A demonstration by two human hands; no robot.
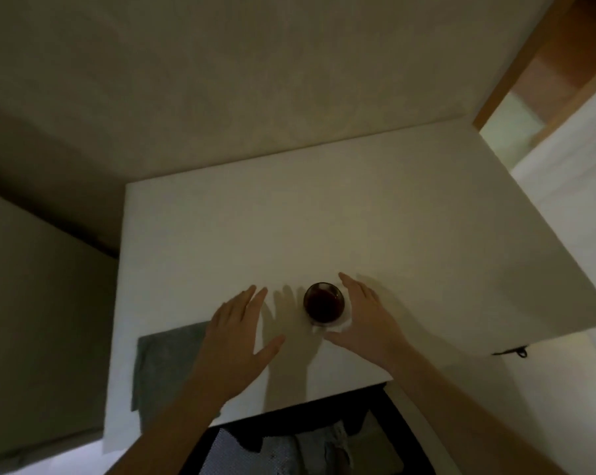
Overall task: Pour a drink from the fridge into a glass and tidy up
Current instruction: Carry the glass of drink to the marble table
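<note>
White table (358, 217), grey cloth (166, 358), full glass (324, 302) between spread, empty hands (236, 332) (366, 317).

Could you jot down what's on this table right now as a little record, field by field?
surface: white table
drink: glass holding dark liquid, upright
under glass: white napkin or coaster
cloth: grey cloth at the table's near left edge
left hand: open, spread flat, left of the glass, partly over the cloth
right hand: open, curved beside the glass on its right; contact cannot be told
bottle or carton: none in view
</note>
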